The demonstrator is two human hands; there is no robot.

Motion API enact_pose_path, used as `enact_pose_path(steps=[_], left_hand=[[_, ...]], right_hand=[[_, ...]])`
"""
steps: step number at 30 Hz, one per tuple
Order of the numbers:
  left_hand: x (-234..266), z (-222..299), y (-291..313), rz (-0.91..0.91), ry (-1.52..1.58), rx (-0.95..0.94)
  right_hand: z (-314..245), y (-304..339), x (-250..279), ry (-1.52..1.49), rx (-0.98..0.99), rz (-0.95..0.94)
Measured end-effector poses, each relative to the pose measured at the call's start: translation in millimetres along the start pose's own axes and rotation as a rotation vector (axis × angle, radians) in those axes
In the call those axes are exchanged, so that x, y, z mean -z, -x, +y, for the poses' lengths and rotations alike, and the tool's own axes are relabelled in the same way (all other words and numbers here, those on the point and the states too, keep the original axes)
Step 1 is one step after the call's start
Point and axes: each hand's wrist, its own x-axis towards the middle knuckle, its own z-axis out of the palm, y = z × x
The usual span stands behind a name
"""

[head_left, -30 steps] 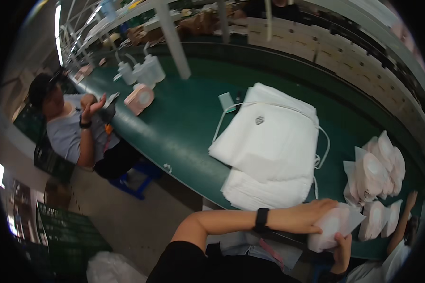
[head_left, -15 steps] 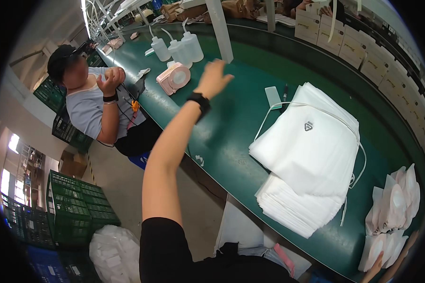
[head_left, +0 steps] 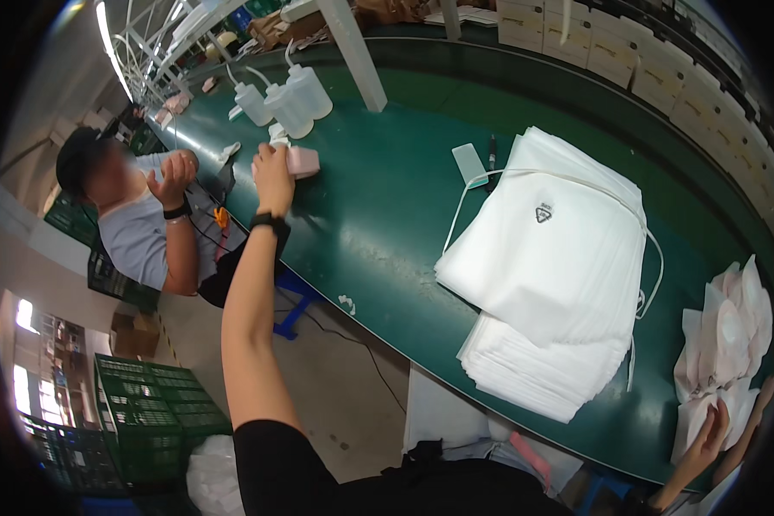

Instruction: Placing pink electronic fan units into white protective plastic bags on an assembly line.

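My left hand (head_left: 273, 181), with a dark band at the wrist, reaches far out to the left over the green table (head_left: 378, 232). Its fingers are closed round a small pink, box-shaped device (head_left: 304, 162), which they partly cover. Right behind it is a small white crumpled piece (head_left: 278, 133), and past that stand several translucent squeeze bottles (head_left: 289, 110) with bent spouts. My right hand is outside the picture. On the right side of the table lies a thick stack of white soft bags (head_left: 550, 249) with a pale cord looped across it.
A pale flat card (head_left: 469, 165) and a black pen (head_left: 492, 155) lie beside the stack. At far right, another person's hands (head_left: 707, 434) touch pale wrapped packages (head_left: 722, 344). A seated co-worker (head_left: 146, 215) is at left. A white post (head_left: 353, 56) rises behind the bottles; boxes (head_left: 654, 73) line the back.
My left hand has come down and left from above the table and closed on the pink device, which has turned. The view has shifted. At far right, the other person's hands have moved up onto the packages.
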Motion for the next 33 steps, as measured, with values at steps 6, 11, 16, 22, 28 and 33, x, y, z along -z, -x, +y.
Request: enact_pose_path(steps=[6,11,16,22,28,33], left_hand=[[122,98,90,0.046,0.602,-0.085],[171,183,168,-0.084,1.368,0.211],[173,219,235,-0.338,1.929,0.359],[189,282,221,-1.038,2.026,0.259],[206,319,217,-0.915,1.901,0.437],[221,322,210,-0.698,1.661,0.219]], right_hand=[[-101,23,-94,-0.366,0.116,-0.341],[-151,41,-127,-0.604,0.233,-0.501],[-169,53,-110,-0.774,0.218,-0.560],[-137,70,-90,-1.205,-0.086,-0.840],[-116,73,-90,-1.356,-0.455,-0.859],[-108,77,-94,-1.489,-0.720,-0.850]])
